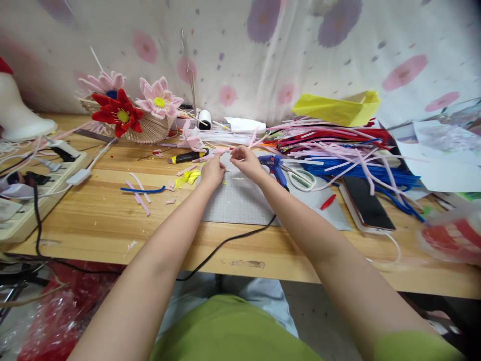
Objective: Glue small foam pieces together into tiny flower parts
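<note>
Both hands are over the grey cutting mat (240,205), close together near its far edge. My left hand (213,170) has its fingers bent together, and what lies between them is too small to tell. My right hand (246,161) faces it with thumb and fingertips pinched; a pinkish bit shows by the fingertips, but I cannot tell whether it is held. Right of my right hand lies a blue glue gun (277,168), with pale-handled scissors (301,179) beside it. A black and yellow utility knife (189,156) and yellow scraps (188,178) lie left of my left hand.
Red and pink fuzzy-stem flowers (122,116) stand in a woven basket (156,128) at back left. Bundles of pipe cleaners (338,145) fill the back right. A phone (368,200) lies at right, a power strip (56,183) at left. A black cord (225,245) crosses the front edge.
</note>
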{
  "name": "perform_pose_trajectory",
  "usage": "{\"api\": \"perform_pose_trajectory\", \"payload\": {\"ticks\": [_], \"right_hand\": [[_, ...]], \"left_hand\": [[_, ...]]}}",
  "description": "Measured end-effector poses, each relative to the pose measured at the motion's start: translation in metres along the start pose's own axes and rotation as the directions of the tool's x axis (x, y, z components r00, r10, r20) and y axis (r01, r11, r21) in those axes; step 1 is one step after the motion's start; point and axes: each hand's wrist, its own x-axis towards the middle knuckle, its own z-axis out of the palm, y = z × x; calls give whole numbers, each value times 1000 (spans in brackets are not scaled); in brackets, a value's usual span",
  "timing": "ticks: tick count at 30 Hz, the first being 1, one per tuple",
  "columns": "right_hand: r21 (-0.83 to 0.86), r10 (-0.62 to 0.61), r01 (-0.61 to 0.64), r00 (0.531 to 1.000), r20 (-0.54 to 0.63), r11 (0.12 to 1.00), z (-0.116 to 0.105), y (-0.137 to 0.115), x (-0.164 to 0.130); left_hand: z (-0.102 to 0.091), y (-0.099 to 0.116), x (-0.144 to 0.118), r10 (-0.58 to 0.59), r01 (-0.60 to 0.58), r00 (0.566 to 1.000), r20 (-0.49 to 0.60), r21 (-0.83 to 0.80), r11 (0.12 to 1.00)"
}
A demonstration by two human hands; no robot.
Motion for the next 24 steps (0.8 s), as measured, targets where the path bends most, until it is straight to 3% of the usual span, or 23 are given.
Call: {"api": "perform_pose_trajectory", "payload": {"ticks": [3,6,9,12,15,19,22,24], "right_hand": [[121,3,5,998,-62,993,-12,-12,-8],[174,80,-71,996,-45,982,-20,-12,-19],[165,205,-200,979,-14,966,-17,-2,-30],[164,278,-272,960,-16,948,-7,7,-40],[169,282,-275,959,-20,946,1,9,-45],[172,237,-234,971,4,957,7,6,-48],[193,191,-193,981,28,962,11,4,-50],[197,175,-180,984,42,964,13,4,-51]], "left_hand": [[2,1,0,2,-2,999,-42,-5,1000],[2,0,0,14,-16,999,-35,-44,999],[-2,-4,1,32,-32,999,1,-140,990],[-9,-12,4,-44,43,999,3,-296,954],[-15,-19,4,-105,79,994,-37,-434,897],[-21,-18,-13,-63,-7,986,-153,-418,908],[-22,-11,-36,32,-24,999,19,-361,932],[-22,-9,-48,53,-34,997,54,-301,953]]}}
